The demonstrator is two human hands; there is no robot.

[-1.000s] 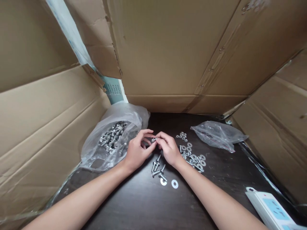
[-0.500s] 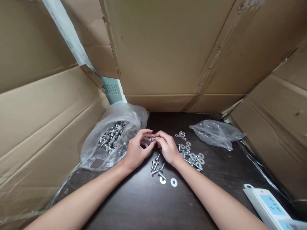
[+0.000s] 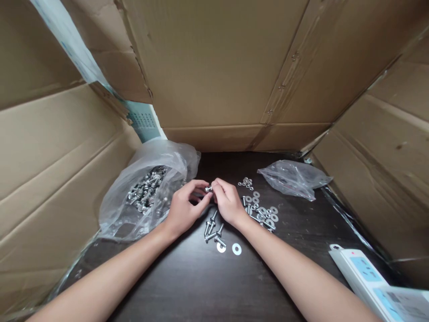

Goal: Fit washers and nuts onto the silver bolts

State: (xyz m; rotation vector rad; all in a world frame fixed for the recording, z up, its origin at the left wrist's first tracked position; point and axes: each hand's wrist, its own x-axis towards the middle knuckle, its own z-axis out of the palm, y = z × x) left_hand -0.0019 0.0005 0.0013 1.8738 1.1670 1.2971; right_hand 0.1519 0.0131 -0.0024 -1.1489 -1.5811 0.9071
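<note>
Between my two hands is a small metal bolt [image 3: 208, 189], lying level, with what looks like a nut or washer on it. My left hand [image 3: 188, 205] has its thumb and fingertips around the bolt's left end. The fingers of my right hand [image 3: 227, 200] pinch its right end and hide part of it. Just below my hands, several bolts [image 3: 210, 227] lie loose on the dark table [image 3: 174, 286]. Two flat washers [image 3: 236, 249] are near them, one partly under a bolt. Right of my right hand are more bolts and washers [image 3: 264, 214] in a pile.
An open plastic bag [image 3: 114, 197] full of bolts stands at the left. Small nuts [image 3: 247, 182] lie behind the pile, with a crumpled plastic bag [image 3: 295, 178] to their right. A white power strip [image 3: 355, 268] is at the lower right. Cardboard walls [image 3: 214, 67] surround the table.
The whole view has shifted, so things appear a little further left and higher. My fingers have moved slightly around the bolt, and more of its shank shows between them.
</note>
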